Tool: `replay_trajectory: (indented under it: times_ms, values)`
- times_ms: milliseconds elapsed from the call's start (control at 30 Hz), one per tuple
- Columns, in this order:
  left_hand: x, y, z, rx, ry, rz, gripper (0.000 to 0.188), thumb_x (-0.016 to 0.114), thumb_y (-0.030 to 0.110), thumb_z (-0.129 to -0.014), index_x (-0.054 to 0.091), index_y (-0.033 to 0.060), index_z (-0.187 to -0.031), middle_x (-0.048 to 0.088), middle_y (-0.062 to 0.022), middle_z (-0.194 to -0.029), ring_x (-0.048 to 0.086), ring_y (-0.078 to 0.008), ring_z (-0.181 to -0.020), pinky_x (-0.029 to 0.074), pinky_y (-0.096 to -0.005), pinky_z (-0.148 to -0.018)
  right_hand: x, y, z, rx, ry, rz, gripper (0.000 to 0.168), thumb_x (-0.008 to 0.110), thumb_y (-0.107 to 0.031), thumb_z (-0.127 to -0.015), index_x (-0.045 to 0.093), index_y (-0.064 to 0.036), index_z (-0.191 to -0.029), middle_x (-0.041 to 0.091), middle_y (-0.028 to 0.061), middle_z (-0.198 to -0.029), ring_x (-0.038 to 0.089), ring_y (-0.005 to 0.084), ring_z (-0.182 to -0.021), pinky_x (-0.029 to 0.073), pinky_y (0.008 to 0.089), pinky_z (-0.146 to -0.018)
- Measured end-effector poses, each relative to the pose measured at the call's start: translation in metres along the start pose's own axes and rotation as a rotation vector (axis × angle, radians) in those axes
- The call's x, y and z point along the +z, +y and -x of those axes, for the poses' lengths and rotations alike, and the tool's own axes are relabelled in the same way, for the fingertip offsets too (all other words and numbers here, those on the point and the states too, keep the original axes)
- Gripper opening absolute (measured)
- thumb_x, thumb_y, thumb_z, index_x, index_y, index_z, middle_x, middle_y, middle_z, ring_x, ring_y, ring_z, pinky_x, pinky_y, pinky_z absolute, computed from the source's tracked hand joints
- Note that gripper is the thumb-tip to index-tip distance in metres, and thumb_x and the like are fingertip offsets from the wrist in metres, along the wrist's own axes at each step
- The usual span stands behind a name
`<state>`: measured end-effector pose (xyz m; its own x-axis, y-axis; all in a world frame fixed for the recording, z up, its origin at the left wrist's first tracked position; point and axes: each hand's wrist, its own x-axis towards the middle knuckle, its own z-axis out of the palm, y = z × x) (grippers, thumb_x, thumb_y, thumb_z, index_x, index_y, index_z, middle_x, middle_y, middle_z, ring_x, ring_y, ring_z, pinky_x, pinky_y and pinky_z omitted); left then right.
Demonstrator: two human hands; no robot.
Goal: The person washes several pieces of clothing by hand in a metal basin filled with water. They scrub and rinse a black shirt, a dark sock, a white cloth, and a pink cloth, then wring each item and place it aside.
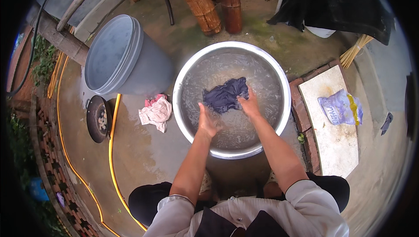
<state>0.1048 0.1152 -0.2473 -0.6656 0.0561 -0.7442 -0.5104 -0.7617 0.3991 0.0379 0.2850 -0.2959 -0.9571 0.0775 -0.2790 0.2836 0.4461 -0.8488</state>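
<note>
A wide metal basin [285, 88] of cloudy water stands on the ground before me. In its middle, a crumpled dark navy cloth [226, 94] lies wet and partly under the water. My right hand [250, 103] grips the cloth's right edge, with the thumb on the near side. Just below the cloth's left end is my left hand [207, 121], its thumb raised apart from the other fingers. Those fingers dip into the water and are partly hidden; I see nothing held in them.
Left of the basin are a large grey bucket [154, 66], a heap of pink and white wet clothes [157, 112], a dark wok [93, 119] and a yellow hose [113, 151]. Bricks [299, 112] edge a white slab [337, 148] bearing a purple plastic bag [338, 107]. Bamboo posts [199, 4] stand beyond.
</note>
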Motion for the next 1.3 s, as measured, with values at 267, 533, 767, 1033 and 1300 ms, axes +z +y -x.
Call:
replay_trajectory:
  times_ms: [267, 533, 767, 1033, 1300]
  values:
    - [-0.049, 0.032, -0.042, 0.455, -0.508, 0.170, 0.052, 0.048, 0.056, -0.091, 0.052, 0.0128, -0.120, 0.060, -0.0004, -0.096, 0.060, -0.0153, -0.081, 0.051, -0.0276, -0.069, 0.018, -0.119, 0.154, -0.670, -0.376, -0.044, 0.037, 0.070, -0.014, -0.073, 0.060, -0.010, -0.108, 0.045, 0.0179, -0.126, 0.052, 0.0372, -0.110, 0.046, 0.0414, -0.089]
    - [0.025, -0.009, -0.009, 0.260, -0.056, 0.186, 0.036, 0.045, 0.037, -0.096, 0.053, 0.0122, -0.121, 0.063, -0.0014, -0.104, 0.062, -0.0163, -0.092, 0.050, -0.0299, -0.082, 0.024, -0.125, 0.017, -0.308, -0.096, 0.376, 0.028, 0.061, -0.037, -0.081, 0.065, -0.012, -0.092, 0.064, 0.0185, -0.098, 0.063, 0.0364, -0.087, 0.050, 0.0459, -0.073]
    - [0.009, 0.024, -0.003, 0.475, 0.221, -0.627, 0.038, 0.059, 0.027, -0.090, 0.055, -0.0006, -0.116, 0.063, -0.0084, -0.104, 0.063, -0.0191, -0.092, 0.050, -0.0327, -0.079, -0.043, -0.081, -0.033, -0.226, -0.099, 0.476, 0.057, 0.062, -0.049, -0.082, 0.050, -0.018, -0.129, 0.043, 0.0170, -0.137, 0.050, 0.0346, -0.118, 0.045, 0.0454, -0.092]
    - [-0.009, 0.002, -0.022, 0.646, 0.531, -1.635, 0.043, 0.067, 0.022, -0.080, 0.059, 0.0084, -0.120, 0.060, -0.0260, -0.103, 0.060, -0.0409, -0.094, 0.049, -0.0448, -0.082, -0.008, -0.057, 0.015, -0.533, -0.457, 0.904, 0.067, 0.068, -0.030, -0.079, 0.038, -0.033, -0.139, 0.020, 0.0095, -0.152, 0.028, 0.0400, -0.135, 0.045, 0.0455, -0.097]
    - [-0.069, -0.015, -0.063, 0.359, 0.552, -0.785, 0.060, 0.064, 0.032, -0.083, 0.046, 0.0013, -0.131, 0.056, -0.0176, -0.122, 0.054, -0.0336, -0.111, 0.043, -0.0443, -0.095, 0.035, 0.025, -0.009, -0.519, -0.317, 0.737, 0.049, 0.058, 0.000, -0.074, 0.055, -0.016, -0.121, 0.049, 0.0130, -0.131, 0.049, 0.0311, -0.119, 0.047, 0.0399, -0.092]
